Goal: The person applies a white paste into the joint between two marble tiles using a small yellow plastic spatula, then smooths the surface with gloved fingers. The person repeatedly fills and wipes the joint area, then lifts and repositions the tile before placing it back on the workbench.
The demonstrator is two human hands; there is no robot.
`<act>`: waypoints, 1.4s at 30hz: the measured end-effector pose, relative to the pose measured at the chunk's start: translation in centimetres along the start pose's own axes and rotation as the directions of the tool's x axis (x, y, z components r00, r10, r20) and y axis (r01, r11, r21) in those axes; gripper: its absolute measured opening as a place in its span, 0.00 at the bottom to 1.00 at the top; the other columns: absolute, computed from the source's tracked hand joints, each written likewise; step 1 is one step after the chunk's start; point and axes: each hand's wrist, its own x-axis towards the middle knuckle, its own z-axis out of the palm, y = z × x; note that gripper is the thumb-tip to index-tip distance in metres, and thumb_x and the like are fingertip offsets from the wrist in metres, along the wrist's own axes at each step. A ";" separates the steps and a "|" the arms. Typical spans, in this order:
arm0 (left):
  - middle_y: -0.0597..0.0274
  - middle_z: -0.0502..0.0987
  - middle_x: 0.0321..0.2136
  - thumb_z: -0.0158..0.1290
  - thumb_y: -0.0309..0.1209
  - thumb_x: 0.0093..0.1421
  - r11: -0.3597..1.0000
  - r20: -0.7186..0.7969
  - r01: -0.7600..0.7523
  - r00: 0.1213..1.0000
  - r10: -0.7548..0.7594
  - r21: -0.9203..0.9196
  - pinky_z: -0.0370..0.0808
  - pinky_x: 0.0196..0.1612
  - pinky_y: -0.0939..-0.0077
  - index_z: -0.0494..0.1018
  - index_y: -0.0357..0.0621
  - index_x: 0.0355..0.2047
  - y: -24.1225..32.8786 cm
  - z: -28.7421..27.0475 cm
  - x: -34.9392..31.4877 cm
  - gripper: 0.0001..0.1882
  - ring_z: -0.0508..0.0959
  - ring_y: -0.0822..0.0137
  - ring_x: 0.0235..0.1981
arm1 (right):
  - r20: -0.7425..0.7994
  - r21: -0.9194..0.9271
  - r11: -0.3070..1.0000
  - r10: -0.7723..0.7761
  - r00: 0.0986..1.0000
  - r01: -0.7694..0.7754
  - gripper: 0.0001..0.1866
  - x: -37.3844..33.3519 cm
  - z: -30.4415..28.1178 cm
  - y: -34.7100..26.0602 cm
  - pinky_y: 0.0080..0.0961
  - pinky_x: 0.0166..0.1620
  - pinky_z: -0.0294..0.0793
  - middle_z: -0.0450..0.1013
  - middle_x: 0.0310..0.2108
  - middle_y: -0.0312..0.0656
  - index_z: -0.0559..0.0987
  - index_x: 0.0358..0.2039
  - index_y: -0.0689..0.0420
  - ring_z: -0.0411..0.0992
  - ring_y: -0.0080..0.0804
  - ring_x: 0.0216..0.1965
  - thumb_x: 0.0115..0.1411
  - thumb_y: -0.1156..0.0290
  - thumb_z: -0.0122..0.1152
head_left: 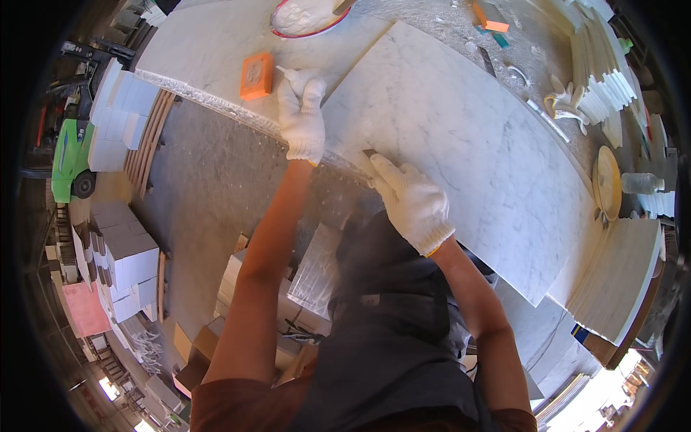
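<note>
Both my hands wear white knit gloves. My left hand (pixel 302 115) lies on a grey-veined white marble slab (pixel 191 50), fingers spread near the seam with a second slab. Beside it on the left stands an orange block (pixel 256 76). My right hand (pixel 412 200) is closed at the near edge of the second marble slab (pixel 468 129). From its fingers pokes the tip of a small dark flat blade (pixel 370 153), against the slab edge; the glove hides the rest.
A red-rimmed bowl (pixel 291 32) of white powder or paste sits beyond my left hand. Another orange block (pixel 491 17), spare gloves (pixel 566 101), a yellow round dish (pixel 608 183) and a plastic bottle (pixel 642 183) lie farther right. Stacked tiles (pixel 612 277) flank the slab.
</note>
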 end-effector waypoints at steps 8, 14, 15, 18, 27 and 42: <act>0.68 0.76 0.49 0.60 0.30 0.72 0.997 -0.062 0.073 0.995 -0.074 -0.019 0.68 0.64 0.71 0.71 0.37 0.60 2.4 -1.2 -3.0 0.20 0.73 0.72 0.52 | -0.025 -0.178 0.983 -0.040 0.999 0.034 0.21 4.7 2.2 1.7 0.44 0.40 0.82 0.80 0.40 0.44 0.80 0.63 0.38 0.81 0.50 0.39 0.71 0.58 0.61; 0.68 0.76 0.49 0.59 0.29 0.72 0.984 -0.042 0.175 0.984 -0.175 -0.014 0.67 0.66 0.72 0.71 0.36 0.62 4.7 -3.0 -5.7 0.21 0.73 0.72 0.53 | 0.010 -0.435 0.896 0.105 0.994 -0.090 0.23 0.8 2.2 -0.3 0.45 0.38 0.81 0.79 0.38 0.43 0.77 0.66 0.38 0.81 0.49 0.38 0.71 0.59 0.61; 0.68 0.77 0.50 0.59 0.29 0.72 0.984 -0.039 0.177 0.984 -0.176 0.012 0.67 0.66 0.72 0.71 0.35 0.62 4.8 -3.2 -6.0 0.22 0.73 0.72 0.54 | 0.047 -0.237 0.971 0.040 0.998 -0.028 0.22 -0.2 1.2 0.2 0.45 0.39 0.81 0.79 0.38 0.44 0.78 0.65 0.38 0.81 0.50 0.38 0.71 0.60 0.62; 0.65 0.80 0.48 0.61 0.28 0.71 0.963 -0.057 0.187 0.982 -0.179 0.196 0.71 0.63 0.72 0.71 0.34 0.64 4.8 -3.7 -6.7 0.24 0.75 0.72 0.53 | 0.016 0.153 0.987 -0.048 0.999 0.045 0.21 -1.6 -1.0 1.3 0.44 0.40 0.81 0.81 0.39 0.46 0.81 0.63 0.42 0.81 0.51 0.39 0.70 0.62 0.64; 0.56 0.84 0.53 0.68 0.27 0.63 0.474 0.402 -0.445 0.895 0.195 0.760 0.80 0.52 0.61 0.75 0.46 0.58 4.2 -6.0 -6.6 0.24 0.84 0.55 0.50 | -0.357 -0.008 1.000 0.015 0.934 -0.019 0.20 -1.3 -4.0 6.6 0.39 0.38 0.82 0.83 0.38 0.51 0.86 0.58 0.49 0.82 0.51 0.34 0.67 0.64 0.70; 0.67 0.77 0.32 0.72 0.28 0.52 -0.059 0.652 -0.680 0.669 0.356 0.730 0.77 0.36 0.59 0.82 0.55 0.53 5.8 -3.1 -5.4 0.26 0.80 0.57 0.35 | -0.394 -0.014 1.000 -0.026 0.919 0.022 0.19 -1.6 -3.5 7.4 0.41 0.36 0.81 0.80 0.32 0.46 0.86 0.57 0.46 0.80 0.50 0.32 0.66 0.61 0.71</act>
